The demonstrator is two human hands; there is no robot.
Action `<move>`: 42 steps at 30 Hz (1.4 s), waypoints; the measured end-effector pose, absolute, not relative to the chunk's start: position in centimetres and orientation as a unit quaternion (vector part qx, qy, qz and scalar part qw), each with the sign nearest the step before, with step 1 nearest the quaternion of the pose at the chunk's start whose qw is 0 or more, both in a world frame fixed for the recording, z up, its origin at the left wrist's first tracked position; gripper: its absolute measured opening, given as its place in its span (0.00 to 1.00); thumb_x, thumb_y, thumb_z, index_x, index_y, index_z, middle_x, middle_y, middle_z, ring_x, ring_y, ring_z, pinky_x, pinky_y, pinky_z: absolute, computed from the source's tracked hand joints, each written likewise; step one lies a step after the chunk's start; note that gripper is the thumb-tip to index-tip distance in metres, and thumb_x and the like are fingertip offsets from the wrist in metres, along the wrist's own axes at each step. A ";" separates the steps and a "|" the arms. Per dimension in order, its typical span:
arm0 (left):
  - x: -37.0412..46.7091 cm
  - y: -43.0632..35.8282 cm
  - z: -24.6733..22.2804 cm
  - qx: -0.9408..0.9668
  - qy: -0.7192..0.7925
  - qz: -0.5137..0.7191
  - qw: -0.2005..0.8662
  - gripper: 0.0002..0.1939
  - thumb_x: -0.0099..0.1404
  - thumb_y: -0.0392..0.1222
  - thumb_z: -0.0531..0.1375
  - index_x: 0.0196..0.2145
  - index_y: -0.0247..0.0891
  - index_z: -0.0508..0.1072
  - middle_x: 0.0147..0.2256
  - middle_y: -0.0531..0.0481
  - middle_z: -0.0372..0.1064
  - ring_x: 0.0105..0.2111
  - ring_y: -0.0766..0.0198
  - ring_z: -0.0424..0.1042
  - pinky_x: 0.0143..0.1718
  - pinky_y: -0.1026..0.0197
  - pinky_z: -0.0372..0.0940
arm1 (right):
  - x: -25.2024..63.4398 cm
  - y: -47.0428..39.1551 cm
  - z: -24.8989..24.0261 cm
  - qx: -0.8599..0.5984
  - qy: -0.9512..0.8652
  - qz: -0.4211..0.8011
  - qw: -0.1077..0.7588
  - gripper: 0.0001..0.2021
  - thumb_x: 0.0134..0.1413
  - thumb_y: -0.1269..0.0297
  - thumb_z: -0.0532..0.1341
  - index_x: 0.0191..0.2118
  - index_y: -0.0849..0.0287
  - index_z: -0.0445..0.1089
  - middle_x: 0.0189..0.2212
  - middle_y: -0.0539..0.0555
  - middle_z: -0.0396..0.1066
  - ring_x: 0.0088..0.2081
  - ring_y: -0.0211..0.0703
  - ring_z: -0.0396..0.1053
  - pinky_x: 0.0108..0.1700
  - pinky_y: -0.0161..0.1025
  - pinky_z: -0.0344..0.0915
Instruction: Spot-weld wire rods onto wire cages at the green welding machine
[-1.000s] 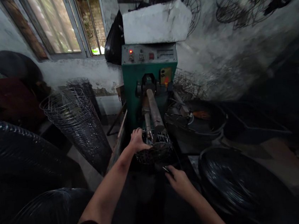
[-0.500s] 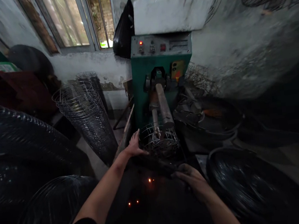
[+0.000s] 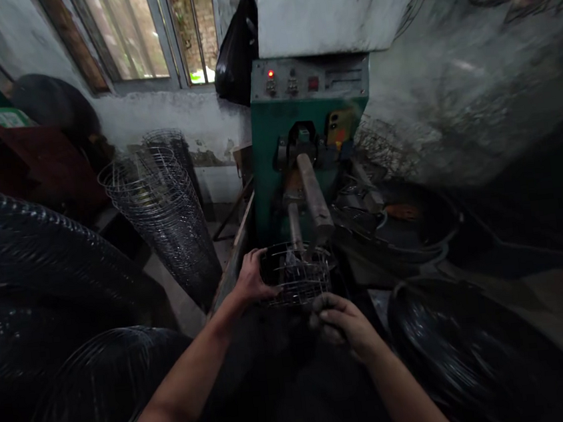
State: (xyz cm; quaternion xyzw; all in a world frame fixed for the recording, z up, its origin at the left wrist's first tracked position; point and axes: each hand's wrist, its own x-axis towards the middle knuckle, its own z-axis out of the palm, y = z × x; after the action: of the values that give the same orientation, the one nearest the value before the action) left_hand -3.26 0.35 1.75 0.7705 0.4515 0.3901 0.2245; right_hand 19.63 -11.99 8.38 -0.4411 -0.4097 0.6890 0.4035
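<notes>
My left hand grips the left side of a round wire frame, its thumb and fingers apart around the rim. The frame of thin metal rings and crosswires sits below the two arms of a green welding machine. The thick upper arm ends just over the frame's far side, and the thinner lower arm reaches down to it. At the frame's near right edge is my right hand, fingers curled together in a pinch; what lies between them is too dark to make out.
A tall stack of wire rings leans at the left. Black wire coils lie at the lower left and lower right. A dark round pan stands right of the machine. A white foam block rests on top.
Glowing sparks below the hands are gone. My right hand has moved up and slightly left, closer to the frame. The frame has shifted under the arms, while my left hand stays at its left side.
</notes>
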 end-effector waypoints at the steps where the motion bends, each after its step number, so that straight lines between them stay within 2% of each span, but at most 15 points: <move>1: -3.2 -0.2 2.2 0.786 0.446 0.374 0.209 0.53 0.37 0.51 0.74 0.58 0.37 0.59 0.57 0.36 0.59 0.59 0.41 0.59 0.61 0.40 0.57 | 19.4 -11.5 8.8 -0.439 -0.444 0.668 0.405 0.16 0.43 0.54 0.65 0.36 0.59 0.68 0.23 0.50 0.72 0.17 0.32 0.58 0.19 0.30 0.51; 3: -2.7 -1.2 2.7 0.810 0.441 0.341 0.183 0.50 0.36 0.54 0.74 0.56 0.37 0.62 0.56 0.35 0.59 0.59 0.39 0.59 0.60 0.38 0.58 | 18.9 -10.6 9.4 -0.451 -0.530 0.616 0.369 0.22 0.42 0.58 0.67 0.45 0.60 0.69 0.34 0.55 0.76 0.30 0.42 0.72 0.30 0.36 0.66; 5: -2.0 -2.0 3.0 0.827 0.437 0.311 0.168 0.49 0.35 0.54 0.73 0.54 0.37 0.64 0.56 0.34 0.59 0.58 0.37 0.59 0.58 0.37 0.58 | 18.3 -10.0 9.7 -0.482 -0.620 0.545 0.293 0.28 0.41 0.63 0.68 0.51 0.60 0.67 0.45 0.59 0.75 0.46 0.50 0.73 0.45 0.41 0.68; 6: -1.6 -2.3 3.0 0.833 0.436 0.301 0.160 0.49 0.34 0.55 0.73 0.53 0.37 0.65 0.56 0.34 0.59 0.58 0.37 0.59 0.58 0.37 0.58 | 18.1 -9.9 9.8 -0.506 -0.662 0.496 0.245 0.28 0.41 0.65 0.67 0.53 0.61 0.66 0.48 0.61 0.74 0.49 0.52 0.71 0.49 0.43 0.67; 10: -0.1 -3.3 3.0 0.850 0.434 0.270 0.126 0.46 0.34 0.56 0.72 0.50 0.33 0.67 0.55 0.30 0.60 0.57 0.34 0.59 0.58 0.37 0.57 | 17.5 -9.6 9.8 -0.577 -0.776 0.254 0.014 0.14 0.54 0.69 0.60 0.48 0.63 0.69 0.43 0.65 0.76 0.45 0.57 0.74 0.46 0.46 0.67; 13: 0.5 -3.7 3.0 0.855 0.432 0.260 0.121 0.42 0.38 0.55 0.70 0.50 0.35 0.67 0.55 0.32 0.61 0.57 0.35 0.59 0.58 0.37 0.56 | 17.3 -9.7 9.8 -0.584 -0.793 0.159 -0.067 0.13 0.60 0.74 0.54 0.48 0.66 0.68 0.39 0.66 0.77 0.41 0.56 0.76 0.40 0.43 0.67; 18: 1.1 -3.6 3.0 0.849 0.442 0.266 0.115 0.42 0.35 0.54 0.70 0.49 0.38 0.68 0.54 0.33 0.61 0.57 0.35 0.59 0.57 0.38 0.58 | 17.4 -9.9 9.9 -0.574 -0.803 0.138 -0.075 0.14 0.60 0.77 0.51 0.48 0.67 0.68 0.38 0.68 0.76 0.39 0.57 0.77 0.38 0.43 0.67; 22: 1.3 -3.5 3.1 0.847 0.439 0.278 0.115 0.44 0.35 0.58 0.70 0.49 0.37 0.68 0.53 0.33 0.62 0.55 0.35 0.61 0.56 0.39 0.59 | 18.2 -9.9 10.1 -0.555 -0.815 0.154 -0.059 0.14 0.61 0.73 0.53 0.51 0.64 0.68 0.40 0.65 0.77 0.41 0.55 0.76 0.41 0.42 0.67; 27: 1.6 -3.2 3.3 0.847 0.436 0.280 0.117 0.42 0.38 0.56 0.70 0.50 0.35 0.67 0.53 0.31 0.62 0.55 0.35 0.60 0.55 0.38 0.59 | 19.1 -9.3 10.0 -0.555 -0.816 0.156 -0.046 0.15 0.62 0.70 0.53 0.52 0.60 0.68 0.42 0.61 0.78 0.43 0.52 0.76 0.43 0.39 0.66; 30: 2.0 -2.6 3.4 0.847 0.441 0.274 0.116 0.44 0.35 0.57 0.71 0.49 0.36 0.67 0.53 0.33 0.62 0.55 0.34 0.61 0.55 0.37 0.59 | 19.4 -8.8 10.1 -0.561 -0.812 0.155 -0.043 0.15 0.61 0.70 0.54 0.52 0.60 0.69 0.42 0.62 0.77 0.43 0.52 0.76 0.43 0.40 0.67; 33: 2.4 -1.8 3.6 0.849 0.443 0.264 0.112 0.42 0.36 0.57 0.70 0.48 0.38 0.68 0.52 0.35 0.63 0.55 0.36 0.61 0.55 0.38 0.59 | 19.7 -8.1 10.2 -0.564 -0.810 0.153 -0.041 0.16 0.62 0.70 0.54 0.54 0.62 0.68 0.41 0.63 0.77 0.43 0.54 0.76 0.44 0.42 0.67; 35: 2.6 -1.4 3.7 0.850 0.446 0.260 0.109 0.41 0.37 0.56 0.70 0.48 0.37 0.68 0.52 0.35 0.63 0.55 0.36 0.61 0.55 0.39 0.59 | 19.9 -7.8 10.2 -0.561 -0.814 0.148 -0.036 0.16 0.63 0.69 0.54 0.54 0.62 0.68 0.42 0.63 0.77 0.44 0.54 0.75 0.45 0.42 0.66; 39: 2.9 -0.8 3.7 0.844 0.456 0.264 0.102 0.44 0.32 0.54 0.72 0.48 0.34 0.68 0.53 0.32 0.62 0.53 0.36 0.62 0.54 0.40 0.61 | 20.3 -7.3 10.2 -0.554 -0.820 0.138 -0.030 0.17 0.63 0.69 0.54 0.55 0.63 0.67 0.45 0.63 0.76 0.46 0.54 0.74 0.46 0.41 0.65; 42: 3.0 -0.5 3.5 0.841 0.457 0.274 0.094 0.44 0.32 0.55 0.71 0.47 0.35 0.68 0.53 0.33 0.63 0.53 0.37 0.63 0.53 0.39 0.62 | 20.5 -6.9 10.2 -0.553 -0.821 0.136 -0.035 0.16 0.63 0.68 0.54 0.54 0.63 0.67 0.45 0.63 0.76 0.46 0.54 0.74 0.45 0.41 0.65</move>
State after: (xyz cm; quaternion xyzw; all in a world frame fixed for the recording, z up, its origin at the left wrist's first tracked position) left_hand 2.98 -0.54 3.48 0.8412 0.4568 0.2737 0.0941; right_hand 20.46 -6.94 10.21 -0.5531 -0.8212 0.1361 -0.0349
